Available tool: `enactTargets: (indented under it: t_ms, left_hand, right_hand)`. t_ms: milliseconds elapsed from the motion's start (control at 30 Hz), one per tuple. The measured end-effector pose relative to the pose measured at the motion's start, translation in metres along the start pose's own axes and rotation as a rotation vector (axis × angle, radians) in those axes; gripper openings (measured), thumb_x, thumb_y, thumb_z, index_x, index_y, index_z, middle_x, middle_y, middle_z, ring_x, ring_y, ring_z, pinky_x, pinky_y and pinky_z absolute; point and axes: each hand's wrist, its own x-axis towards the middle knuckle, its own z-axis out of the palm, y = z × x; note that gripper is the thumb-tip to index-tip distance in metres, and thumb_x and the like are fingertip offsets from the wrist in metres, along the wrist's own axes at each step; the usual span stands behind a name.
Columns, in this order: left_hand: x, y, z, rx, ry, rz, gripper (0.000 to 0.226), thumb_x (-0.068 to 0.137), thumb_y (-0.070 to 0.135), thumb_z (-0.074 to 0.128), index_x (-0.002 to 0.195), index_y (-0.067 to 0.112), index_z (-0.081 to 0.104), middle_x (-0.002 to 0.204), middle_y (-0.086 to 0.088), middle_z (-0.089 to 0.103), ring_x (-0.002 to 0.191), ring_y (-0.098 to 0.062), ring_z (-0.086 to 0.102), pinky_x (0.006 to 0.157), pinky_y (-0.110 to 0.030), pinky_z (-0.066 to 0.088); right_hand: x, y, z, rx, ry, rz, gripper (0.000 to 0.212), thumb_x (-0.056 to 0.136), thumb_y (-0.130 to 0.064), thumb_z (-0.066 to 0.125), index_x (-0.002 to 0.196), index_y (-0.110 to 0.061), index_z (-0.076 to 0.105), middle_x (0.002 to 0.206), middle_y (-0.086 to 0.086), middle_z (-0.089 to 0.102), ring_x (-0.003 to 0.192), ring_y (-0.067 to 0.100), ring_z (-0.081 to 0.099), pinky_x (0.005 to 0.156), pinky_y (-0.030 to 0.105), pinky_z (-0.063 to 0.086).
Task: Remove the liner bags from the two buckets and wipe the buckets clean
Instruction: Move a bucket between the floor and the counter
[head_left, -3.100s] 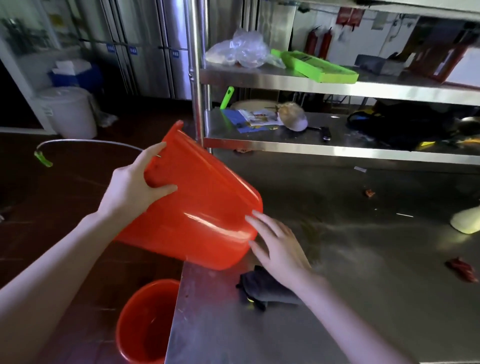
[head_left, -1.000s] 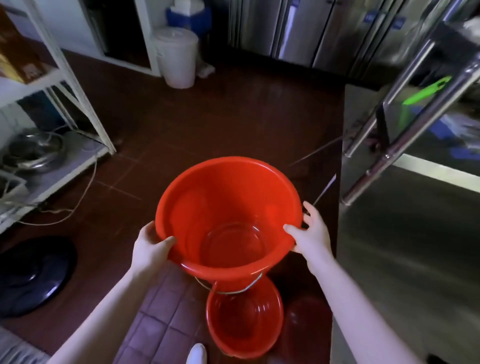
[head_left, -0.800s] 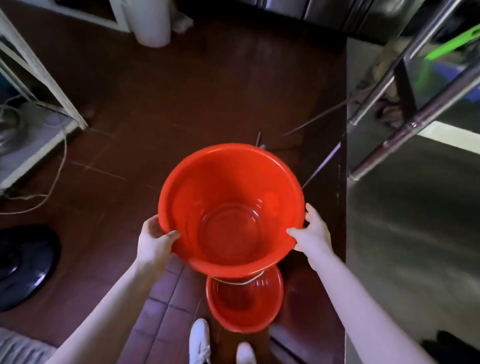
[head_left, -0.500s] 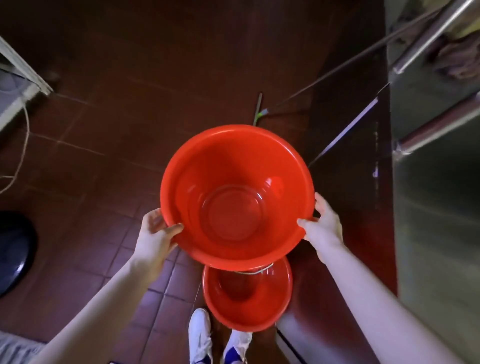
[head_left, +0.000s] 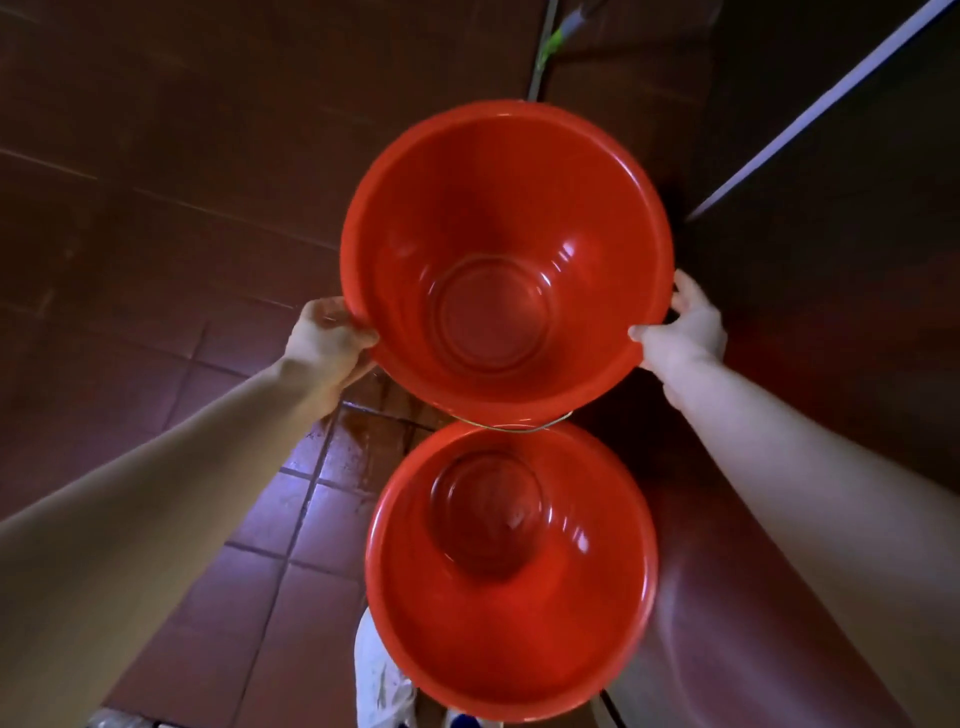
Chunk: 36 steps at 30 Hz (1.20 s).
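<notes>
- Floor bucket (head_left: 511, 623): red plastic, upright w/ mouth up, standing on the tile floor (head_left: 156, 249); inside is bare glossy red, round base in view
- Held bucket (head_left: 415, 208): same red, mouth up, just beyond the floor bucket's far rim; its near edge overlaps that rim in the view, cannot tell if the two touch; inside bare & shiny w/ a ringed base
- L hand (head_left: 327, 338): beyond & left of the floor bucket, clamped on the held bucket's left rim, thumb at the lip, fingers curled round the outside
- R hand (head_left: 685, 332): beyond & right of the floor bucket, gripping the opposite side of the same rim, thumb on the lip, fingers behind the wall
- Hands well apart, the whole bucket mouth btwn them; forearms come in on either side of the floor bucket
- Wire bail (head_left: 511, 427): thin metal arc right at the floor bucket's far rim, under the held bucket's near edge
- White shoe (head_left: 382, 680): at the floor bucket's near-left, partly hidden by it
- Wet-looking tiles just left of the floor bucket's far side
- Dark panel (head_left: 831, 260) w/ a pale slanted edge: right of & beyond the floor bucket
- Green-tipped pole (head_left: 548, 47): well beyond the floor bucket, at the top of view
</notes>
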Motion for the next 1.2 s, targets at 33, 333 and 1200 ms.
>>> enactTargets:
  t_ms: [33, 333, 1200]
  left_hand:
    - [0.013, -0.005, 0.006, -0.001, -0.003, -0.005, 0.034, 0.088, -0.013, 0.05, 0.081, 0.019, 0.061, 0.067, 0.007, 0.066, 0.067, -0.008, 0.066, 0.056, -0.019, 0.054]
    - [0.087, -0.029, 0.039, -0.063, 0.074, -0.035, 0.041, 0.089, -0.009, 0.057, 0.122, 0.016, 0.052, 0.104, -0.003, 0.063, 0.081, -0.012, 0.065, 0.058, -0.022, 0.054]
    - [-0.131, -0.238, -0.024, 0.63, -0.086, -0.323, 0.032, 0.097, 0.026, 0.049, 0.123, 0.038, 0.035, 0.088, -0.011, 0.063, 0.066, -0.03, 0.069, 0.061, -0.046, 0.061]
  right_hand:
    - [0.009, 0.006, 0.006, 0.031, -0.001, 0.032, 0.082, 0.079, 0.009, 0.068, 0.143, -0.034, 0.042, 0.139, -0.002, 0.055, 0.121, 0.024, 0.057, 0.093, 0.045, 0.055]
    - [0.063, 0.048, 0.04, 0.152, -0.025, 0.133, 0.077, 0.083, 0.01, 0.066, 0.143, -0.032, 0.042, 0.142, 0.0, 0.052, 0.122, 0.026, 0.057, 0.084, 0.047, 0.058]
    - [-0.084, 0.153, 0.001, -0.698, -0.328, -0.109, 0.07, 0.088, -0.009, 0.062, 0.148, -0.033, 0.035, 0.133, 0.008, 0.045, 0.12, 0.03, 0.052, 0.101, 0.034, 0.042]
